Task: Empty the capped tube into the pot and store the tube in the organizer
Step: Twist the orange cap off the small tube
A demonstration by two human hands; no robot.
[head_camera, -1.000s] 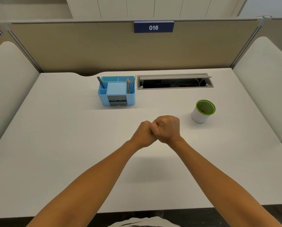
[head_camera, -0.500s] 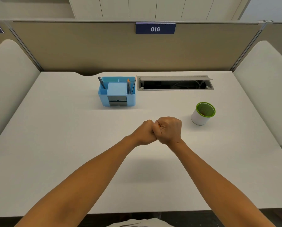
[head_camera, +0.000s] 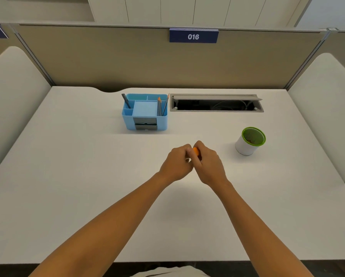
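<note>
My left hand (head_camera: 177, 163) and my right hand (head_camera: 208, 164) meet over the middle of the white desk. Between their fingertips an orange cap (head_camera: 196, 151) shows; the rest of the tube is hidden inside the hands. My right fingers close around the orange cap, and my left hand is closed on the hidden part beside it. A white pot with a green rim (head_camera: 250, 143) stands to the right of my hands, with something small and brown inside. The blue organizer (head_camera: 145, 112) stands behind my hands, slightly left.
The organizer holds pencils (head_camera: 161, 105) on its right side and a dark pen (head_camera: 126, 100) on its left. An open cable slot (head_camera: 216, 103) lies behind the pot. A beige partition (head_camera: 147, 60) with a "016" label closes off the back.
My fists were pressed together with nothing showing. The fingers have loosened and parted a little, and the orange cap is now visible between them.
</note>
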